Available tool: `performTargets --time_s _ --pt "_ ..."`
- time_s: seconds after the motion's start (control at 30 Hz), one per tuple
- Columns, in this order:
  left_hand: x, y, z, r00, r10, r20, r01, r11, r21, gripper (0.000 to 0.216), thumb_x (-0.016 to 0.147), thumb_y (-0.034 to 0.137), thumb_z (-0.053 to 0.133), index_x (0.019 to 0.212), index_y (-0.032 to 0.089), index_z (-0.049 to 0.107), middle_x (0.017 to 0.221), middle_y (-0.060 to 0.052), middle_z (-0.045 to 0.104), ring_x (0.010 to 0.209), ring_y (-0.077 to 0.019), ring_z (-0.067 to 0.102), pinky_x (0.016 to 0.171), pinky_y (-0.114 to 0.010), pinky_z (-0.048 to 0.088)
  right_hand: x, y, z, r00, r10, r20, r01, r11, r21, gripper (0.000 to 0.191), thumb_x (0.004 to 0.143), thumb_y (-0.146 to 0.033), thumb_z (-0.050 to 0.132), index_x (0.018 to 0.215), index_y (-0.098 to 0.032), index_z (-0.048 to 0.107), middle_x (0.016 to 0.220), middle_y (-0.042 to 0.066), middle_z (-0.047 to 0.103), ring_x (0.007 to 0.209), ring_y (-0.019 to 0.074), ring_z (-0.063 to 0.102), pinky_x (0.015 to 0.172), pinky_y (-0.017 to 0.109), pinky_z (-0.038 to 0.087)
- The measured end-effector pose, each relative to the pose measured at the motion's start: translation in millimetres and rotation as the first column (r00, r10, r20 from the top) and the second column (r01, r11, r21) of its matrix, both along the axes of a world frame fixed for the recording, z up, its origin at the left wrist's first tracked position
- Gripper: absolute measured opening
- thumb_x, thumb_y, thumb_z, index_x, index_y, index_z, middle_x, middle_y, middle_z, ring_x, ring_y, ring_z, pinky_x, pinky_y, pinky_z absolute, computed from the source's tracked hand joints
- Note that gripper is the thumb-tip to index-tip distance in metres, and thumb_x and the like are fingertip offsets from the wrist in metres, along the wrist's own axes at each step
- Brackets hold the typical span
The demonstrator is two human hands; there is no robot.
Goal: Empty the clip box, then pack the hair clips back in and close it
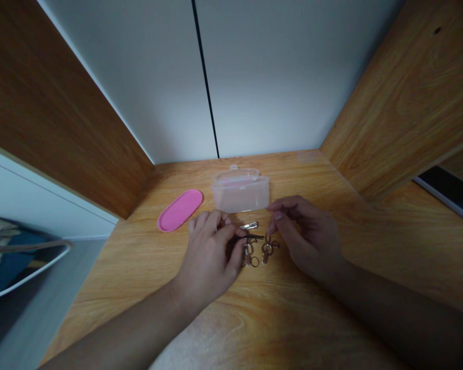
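My left hand [214, 257] is closed, its thumb and forefinger pinching a thin dark pointed tool [254, 237] that looks like tweezers. The tool's tip points right, over two small metal keychains. One keychain [248, 253] with a ring lies under the tool; the other keychain [268, 248] rests just right of it. My right hand [312, 234] hovers beside that second keychain, fingers bent and apart, with nothing visible in them. A shiny silver piece [249, 225], perhaps a nail clipper, lies behind the tool.
A clear plastic box [241, 198] stands behind my hands, its lid side toward the wall. To its left lies a pink oval tray [180, 210]. White panels [262, 103] close off the back, wooden boards [401, 103] the sides. A dark phone-like device [451, 192] sits far right.
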State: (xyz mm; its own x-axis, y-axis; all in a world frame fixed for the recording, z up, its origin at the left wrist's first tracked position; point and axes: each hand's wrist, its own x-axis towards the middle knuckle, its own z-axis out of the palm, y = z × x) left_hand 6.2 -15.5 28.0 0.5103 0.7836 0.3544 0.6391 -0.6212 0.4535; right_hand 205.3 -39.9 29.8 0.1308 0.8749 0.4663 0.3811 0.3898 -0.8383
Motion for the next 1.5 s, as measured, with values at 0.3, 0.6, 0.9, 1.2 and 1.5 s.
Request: performTargets --time_s 0.3,0.6,0.9,1.2,1.5 --pt "-0.3 -1.3 -0.7 0.981 0.001 0.194 -0.014 0.998 0.064 0.01 0.094 0.02 0.059 0.096 0.02 0.068 0.104 -0.008 0.061 0.102 -0.0235 0.056 0.087 -0.04 0.044 4.4 3.3 -4.1 0.979 0.029 0.199 -0.052 0.992 0.113 0.014 0.092 -0.019 0.059 0.102 -0.024 0.068 0.083 0.001 0.071 0.074 0.0155 0.067 0.066 0.029 0.053" --pt "-2.0 2.6 1.5 0.943 -0.056 0.329 0.019 0.993 0.114 0.011 0.095 0.016 0.06 0.101 0.02 0.069 0.093 -0.003 0.074 0.087 -0.017 0.066 0.08 -0.032 0.048 3.3 4.2 3.6 0.935 0.221 0.278 -0.289 0.928 0.236 0.026 0.09 -0.019 0.064 0.113 -0.029 0.07 0.096 0.002 0.078 0.085 0.0185 0.071 0.076 0.036 0.057" --pt "-2.1 2.9 -2.3 0.946 -0.095 0.311 0.058 0.99 0.125 0.011 0.093 0.022 0.068 0.102 0.019 0.073 0.079 -0.002 0.073 0.073 -0.0157 0.062 0.07 -0.03 0.046 1.9 3.1 2.0 0.971 0.057 0.234 -0.124 0.95 0.286 0.026 0.089 -0.014 0.069 0.108 -0.03 0.073 0.088 0.0 0.077 0.077 0.0158 0.071 0.071 0.032 0.058" --pt "-1.3 1.7 -0.5 0.951 -0.061 0.303 0.043 0.997 0.063 0.009 0.092 0.022 0.067 0.086 0.018 0.071 0.075 -0.003 0.069 0.073 -0.0172 0.062 0.068 -0.031 0.046 3.5 2.3 0.0 0.983 0.095 0.158 -0.136 0.952 0.273 0.015 0.086 -0.017 0.074 0.096 -0.028 0.075 0.084 0.0 0.076 0.072 0.0153 0.071 0.065 0.029 0.058" --pt "-3.1 2.9 -1.1 0.926 -0.031 0.377 0.012 0.998 0.053 0.007 0.094 0.019 0.064 0.094 0.021 0.071 0.084 -0.001 0.074 0.079 -0.0156 0.064 0.076 -0.032 0.046 2.0 1.9 -1.2 0.989 0.084 0.119 -0.115 0.951 0.289 0.018 0.08 -0.016 0.08 0.093 -0.027 0.074 0.083 -0.001 0.077 0.071 0.0137 0.072 0.065 0.026 0.059"
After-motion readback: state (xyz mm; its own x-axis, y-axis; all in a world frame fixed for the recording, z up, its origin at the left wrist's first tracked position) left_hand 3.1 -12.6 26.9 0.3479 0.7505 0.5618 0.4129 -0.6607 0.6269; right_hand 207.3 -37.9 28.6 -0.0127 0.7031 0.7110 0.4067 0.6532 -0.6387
